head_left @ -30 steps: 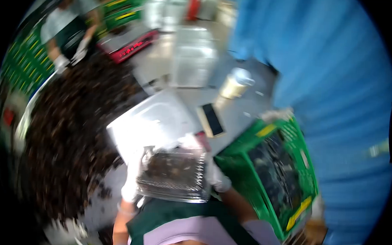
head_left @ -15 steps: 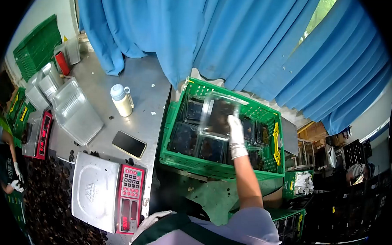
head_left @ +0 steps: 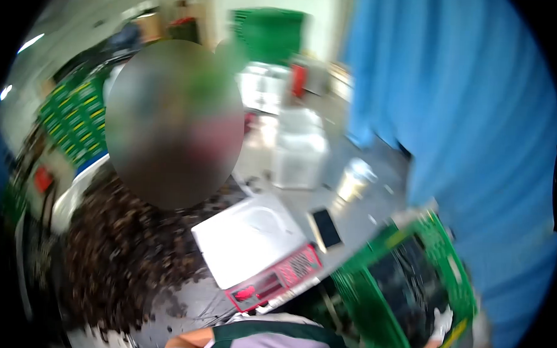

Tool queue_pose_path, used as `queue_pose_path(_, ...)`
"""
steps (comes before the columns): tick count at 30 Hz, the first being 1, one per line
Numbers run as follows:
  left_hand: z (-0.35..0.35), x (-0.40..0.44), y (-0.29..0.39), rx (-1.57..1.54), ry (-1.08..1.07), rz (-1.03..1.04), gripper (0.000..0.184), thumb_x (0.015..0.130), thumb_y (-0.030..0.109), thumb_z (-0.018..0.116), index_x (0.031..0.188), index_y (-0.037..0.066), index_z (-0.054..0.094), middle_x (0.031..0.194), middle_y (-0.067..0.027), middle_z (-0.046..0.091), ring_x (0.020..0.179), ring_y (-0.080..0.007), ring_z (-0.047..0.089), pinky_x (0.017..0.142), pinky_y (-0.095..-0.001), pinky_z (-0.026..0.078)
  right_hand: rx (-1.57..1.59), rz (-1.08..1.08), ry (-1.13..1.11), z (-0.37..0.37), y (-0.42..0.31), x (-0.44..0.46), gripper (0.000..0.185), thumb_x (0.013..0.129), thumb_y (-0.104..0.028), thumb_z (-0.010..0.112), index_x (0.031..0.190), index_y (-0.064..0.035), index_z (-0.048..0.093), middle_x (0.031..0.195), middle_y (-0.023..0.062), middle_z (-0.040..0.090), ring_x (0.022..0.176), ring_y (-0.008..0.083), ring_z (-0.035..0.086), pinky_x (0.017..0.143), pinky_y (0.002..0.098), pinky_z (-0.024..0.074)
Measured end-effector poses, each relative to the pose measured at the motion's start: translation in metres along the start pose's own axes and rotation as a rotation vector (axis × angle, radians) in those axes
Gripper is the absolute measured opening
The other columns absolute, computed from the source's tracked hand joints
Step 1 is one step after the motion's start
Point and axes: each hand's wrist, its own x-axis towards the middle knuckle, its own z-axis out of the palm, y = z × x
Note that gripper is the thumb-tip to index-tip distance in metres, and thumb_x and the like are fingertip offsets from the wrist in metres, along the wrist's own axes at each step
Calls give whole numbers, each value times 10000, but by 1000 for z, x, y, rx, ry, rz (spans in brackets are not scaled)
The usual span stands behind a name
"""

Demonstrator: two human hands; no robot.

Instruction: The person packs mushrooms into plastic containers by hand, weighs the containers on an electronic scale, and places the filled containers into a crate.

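My right hand [head_left: 443,324], in a white glove, is over the right end of a green crate [head_left: 375,303], beside its yellow handle [head_left: 450,342]. Its fingers look spread, with nothing visible between them. Clear plastic boxes of dark contents [head_left: 409,283] lie in the crate, smeared by motion. My left forearm [head_left: 190,339] bends in at the bottom edge. A whitish patch before my apron may be the left glove, but its fingers do not show. Ahead stands a scale [head_left: 251,240] with a red keypad, its pan bare.
A heap of dark, loose pieces [head_left: 128,248] covers the table's left part. Beyond the scale are a phone [head_left: 325,228], a pale flask [head_left: 355,180] and stacked clear containers [head_left: 299,153]. A blue curtain [head_left: 464,119] hangs at right. A blurred oval hides the back left.
The view has swung left, bringing the heap and scale to the middle. My right hand no longer holds the clear box over the crate.
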Motion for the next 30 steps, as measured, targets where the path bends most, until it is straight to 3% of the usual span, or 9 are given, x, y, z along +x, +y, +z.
queue_pose_path(6,0,1,-11,-82,38,112,442,1008,216,440,1402,26,385,1362,-120,488,1276,-184,446,1065,-317,345,386,-991,205,-72,-310,0,519,760,-180,722,1228,-18,567,1224,198,576,1179,361,503,1023,422,379)
queue_pose_path(12,-13,-47,-17,89,420,265,433,1025,226,398,1414,39,379,1317,-94,523,1238,-155,463,1046,-302,359,493,-1319,59,-70,-550,-18,591,790,-257,706,1306,-48,508,1308,159,531,1254,329,452,1040,410,362)
queue_pose_path(14,-3,-78,-16,19,593,290,412,1022,219,407,1389,33,409,1281,-93,545,1183,-148,495,1011,-284,381,431,-1320,199,-50,-609,-32,757,758,-310,744,1398,-91,405,1409,153,436,1341,336,347,1075,522,291)
queue_pose_path(16,18,-103,-23,-138,871,314,373,1017,206,425,1340,23,470,1210,-90,591,1074,-134,559,942,-249,425,164,-1330,150,-29,-649,-36,745,796,-471,663,1402,-124,403,1429,97,427,1373,308,307,1072,615,232)
queue_pose_path(20,50,-147,-63,-43,1403,412,333,1000,167,442,1277,-1,515,1152,-99,632,1016,-133,592,884,-250,464,-12,-1250,17,-14,-690,-41,375,807,-439,656,1077,-179,656,1271,71,567,1206,252,499,1039,603,281)
queue_pose_path(24,73,-168,-103,-354,1755,558,301,988,184,473,1184,-27,561,1045,-99,660,929,-138,618,825,-256,480,118,-1316,244,-20,-685,-47,281,726,-416,740,810,-151,704,847,53,703,867,250,655,1004,537,338)
queue_pose_path(26,75,-172,-112,-438,1804,650,300,988,181,476,1176,-37,559,1034,-101,659,915,-135,616,817,-250,480,82,-1265,342,-30,-682,-56,307,696,-422,764,787,-136,699,852,72,701,856,259,655,958,500,379)
queue_pose_path(27,76,-177,-109,-391,1804,630,303,989,183,476,1178,-39,557,1022,-97,658,904,-134,613,812,-247,479,73,-1249,336,-34,-683,-53,340,680,-431,773,769,-114,689,835,93,696,823,277,657,831,441,454)
queue_pose_path(30,75,-197,-93,-383,1775,539,312,998,203,461,1187,-25,559,1030,-97,656,915,-137,610,826,-258,477,295,-1362,139,-25,-691,-7,333,799,-389,717,799,-61,657,775,99,679,654,248,600,622,358,463)
